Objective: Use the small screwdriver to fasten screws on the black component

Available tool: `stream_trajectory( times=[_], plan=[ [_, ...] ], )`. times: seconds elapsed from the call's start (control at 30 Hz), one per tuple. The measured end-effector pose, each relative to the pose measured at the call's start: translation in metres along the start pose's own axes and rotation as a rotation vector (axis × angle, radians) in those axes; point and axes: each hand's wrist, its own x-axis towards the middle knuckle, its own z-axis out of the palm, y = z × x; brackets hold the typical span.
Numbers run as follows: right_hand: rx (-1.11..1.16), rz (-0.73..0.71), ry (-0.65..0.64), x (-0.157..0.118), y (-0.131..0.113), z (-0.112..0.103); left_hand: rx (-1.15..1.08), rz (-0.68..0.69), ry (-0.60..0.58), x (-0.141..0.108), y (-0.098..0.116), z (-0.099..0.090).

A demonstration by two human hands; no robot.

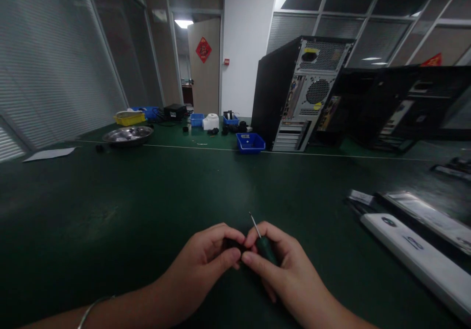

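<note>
Both hands meet over the near middle of the green table (176, 187), fingertips almost touching. My left hand (211, 253) is closed in a pinch on a small dark piece (235, 244), mostly hidden by the fingers, so its kind does not show. In my right hand (281, 258) lies a screwdriver (265, 249) with a dark green handle; its thin metal shaft points up and away from me. The right thumb and forefinger also pinch close to the dark piece, but whether they touch it is unclear.
A blue bin (250, 143) stands ahead, beside a black computer tower (279, 93). At right lie long white-topped devices (415, 255). Far left are a metal dish (128, 136), a paper sheet (50, 154) and a yellow tray (130, 118). Small parts and blue boxes line the back.
</note>
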Motion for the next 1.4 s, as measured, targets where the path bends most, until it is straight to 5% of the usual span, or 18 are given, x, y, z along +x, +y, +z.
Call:
stream_trajectory(
  times=[0.3,0.7,0.83,1.2,1.4],
  plan=[
    [0.0,0.006,0.009,-0.003,-0.005,0.001,-0.07,-0.05,0.22,0.003,0.003,-0.006],
    [0.06,-0.221,-0.032,-0.005,-0.004,-0.001,-0.222,-0.01,0.128,0.011,-0.01,-0.006],
    [0.088,-0.187,-0.044,-0.003,-0.002,-0.005,-0.275,0.002,0.137,0.013,-0.013,-0.007],
    [-0.185,-0.174,0.01,-0.006,-0.001,-0.011,-0.354,0.012,0.194,0.014,-0.013,-0.013],
    [-0.312,-0.349,0.077,-0.003,-0.004,-0.009,-0.368,0.033,0.188,0.014,-0.015,-0.012]
  ],
)
